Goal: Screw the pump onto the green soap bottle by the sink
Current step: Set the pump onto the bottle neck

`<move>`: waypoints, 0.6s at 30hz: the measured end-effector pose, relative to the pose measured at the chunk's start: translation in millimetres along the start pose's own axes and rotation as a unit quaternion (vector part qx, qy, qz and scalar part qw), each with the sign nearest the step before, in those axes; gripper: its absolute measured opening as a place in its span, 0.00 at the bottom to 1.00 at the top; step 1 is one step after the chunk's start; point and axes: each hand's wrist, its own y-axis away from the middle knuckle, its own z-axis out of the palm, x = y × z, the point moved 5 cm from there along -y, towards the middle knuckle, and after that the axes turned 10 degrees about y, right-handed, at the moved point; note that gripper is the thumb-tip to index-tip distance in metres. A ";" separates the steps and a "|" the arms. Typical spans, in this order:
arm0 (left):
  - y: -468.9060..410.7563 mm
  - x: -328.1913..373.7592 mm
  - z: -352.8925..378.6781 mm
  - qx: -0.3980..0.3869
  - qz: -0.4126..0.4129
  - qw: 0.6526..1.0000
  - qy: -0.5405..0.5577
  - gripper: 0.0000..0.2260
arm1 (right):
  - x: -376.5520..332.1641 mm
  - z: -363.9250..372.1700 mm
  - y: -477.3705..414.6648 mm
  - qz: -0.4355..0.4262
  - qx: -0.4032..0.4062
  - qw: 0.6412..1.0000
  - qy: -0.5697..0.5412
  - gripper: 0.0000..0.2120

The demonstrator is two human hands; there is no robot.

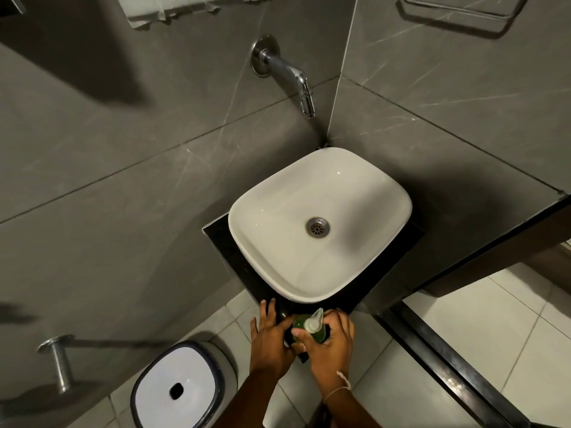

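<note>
Pump [312,320] sits on bottle [319,333], seating unconfirmed. Left hand [269,341] fingers curl against bottle; right hand [329,344] fingers wrap bottle below pump. Tightening likely remains.

Light: dim, soft, greyish; brightest on the floor tiles [482,329] at right.
Glare: small glints on the basin [321,223] rim and the tap [290,75].
Shadows: a broad dark patch on the wall [102,143] at upper left; deep shade round the counter [216,233].
Blur: smearing at the left edge; the rail [58,362] is soft.
Distortion: wide-angle; tile lines bow and fan outward toward the corners.
Focus: centre fairly sharp, hands slightly soft.
</note>
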 end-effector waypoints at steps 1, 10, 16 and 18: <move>-0.4 0.2 -0.2 -0.001 0.000 1.000 -0.004 0.27 | -0.5 1.5 0.1 0.009 0.002 1.000 -0.004 0.21; -0.6 0.3 -0.5 -0.007 0.013 1.000 -0.004 0.29 | 6.7 -1.3 -3.9 -0.036 -0.009 0.998 0.046 0.18; -0.6 0.9 -1.6 -0.001 0.012 1.000 -0.011 0.23 | -2.6 3.1 -3.2 -0.002 0.003 0.997 0.072 0.27; -0.9 1.1 -2.7 -0.003 0.017 1.000 -0.006 0.24 | 1.9 2.4 -0.2 -0.040 -0.024 0.997 0.066 0.25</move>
